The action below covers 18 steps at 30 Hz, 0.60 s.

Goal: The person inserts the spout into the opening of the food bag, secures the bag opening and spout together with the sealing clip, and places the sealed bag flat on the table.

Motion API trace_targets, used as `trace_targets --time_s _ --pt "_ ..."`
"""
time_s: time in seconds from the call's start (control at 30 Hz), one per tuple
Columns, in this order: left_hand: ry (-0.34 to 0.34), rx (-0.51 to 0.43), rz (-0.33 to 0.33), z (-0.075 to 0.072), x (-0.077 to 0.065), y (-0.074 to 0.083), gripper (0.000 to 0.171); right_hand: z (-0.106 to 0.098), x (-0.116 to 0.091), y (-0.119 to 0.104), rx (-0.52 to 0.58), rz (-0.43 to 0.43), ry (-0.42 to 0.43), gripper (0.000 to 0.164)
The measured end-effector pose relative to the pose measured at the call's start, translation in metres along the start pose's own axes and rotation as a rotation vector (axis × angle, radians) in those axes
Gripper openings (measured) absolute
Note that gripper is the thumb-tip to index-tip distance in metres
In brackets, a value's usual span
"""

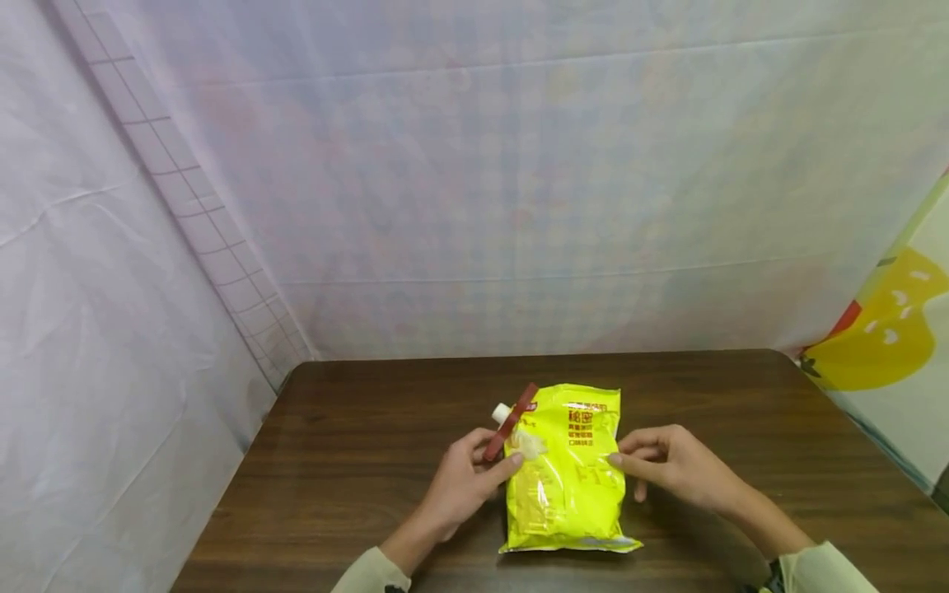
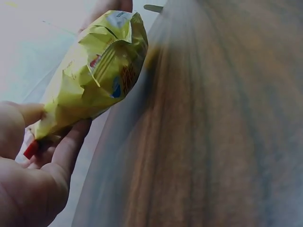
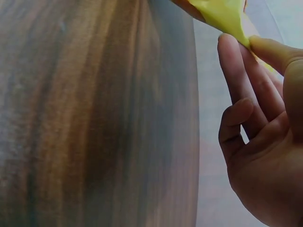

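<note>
A bright yellow plastic bag (image 1: 567,494) with red printing is held upright over the table, its front facing me. Across its upper left corner runs a dark red bag clip (image 1: 511,422) with a white spout (image 1: 501,413) poking out beside it. My left hand (image 1: 465,480) grips the left edge just below the clip, thumb on the front and fingers behind. On the opposite edge, my right hand (image 1: 680,471) pinches the bag between thumb and fingers. The left wrist view shows the bag's folded bottom seam (image 2: 108,59); in the right wrist view only a yellow corner (image 3: 225,16) shows.
The dark wood-grain table (image 1: 356,420) spreads beneath both hands. A pale checked curtain (image 1: 519,206) hangs behind its far edge, and a white sheet (image 1: 111,329) lines the left. At the right hangs cloth with a yellow pattern (image 1: 882,338).
</note>
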<state>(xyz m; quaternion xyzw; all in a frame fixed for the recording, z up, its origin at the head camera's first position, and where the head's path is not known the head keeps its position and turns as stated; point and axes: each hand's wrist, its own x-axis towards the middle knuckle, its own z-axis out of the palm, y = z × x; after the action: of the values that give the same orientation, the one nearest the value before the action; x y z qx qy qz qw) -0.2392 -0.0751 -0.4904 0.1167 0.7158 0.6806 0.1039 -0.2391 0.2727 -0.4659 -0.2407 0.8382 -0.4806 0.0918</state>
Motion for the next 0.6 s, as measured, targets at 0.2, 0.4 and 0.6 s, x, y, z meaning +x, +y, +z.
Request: trace_targets --time_s 0.2,0.4,0.6 --pt "-0.032 -0.076 -0.064 0.001 -0.008 -0.002 0.043 0.003 -0.002 0.004 0.024 0.01 -0.071 0.021" --pt "-0.062 -0.105 -0.121 0.0 -0.013 -0.005 0.041 0.005 -0.002 0.009 0.044 0.049 -0.108 0.026" --pt "-0.092 -0.1 -0.156 -0.003 -0.016 -0.008 0.044 0.007 -0.004 0.012 0.048 0.071 -0.12 0.029"
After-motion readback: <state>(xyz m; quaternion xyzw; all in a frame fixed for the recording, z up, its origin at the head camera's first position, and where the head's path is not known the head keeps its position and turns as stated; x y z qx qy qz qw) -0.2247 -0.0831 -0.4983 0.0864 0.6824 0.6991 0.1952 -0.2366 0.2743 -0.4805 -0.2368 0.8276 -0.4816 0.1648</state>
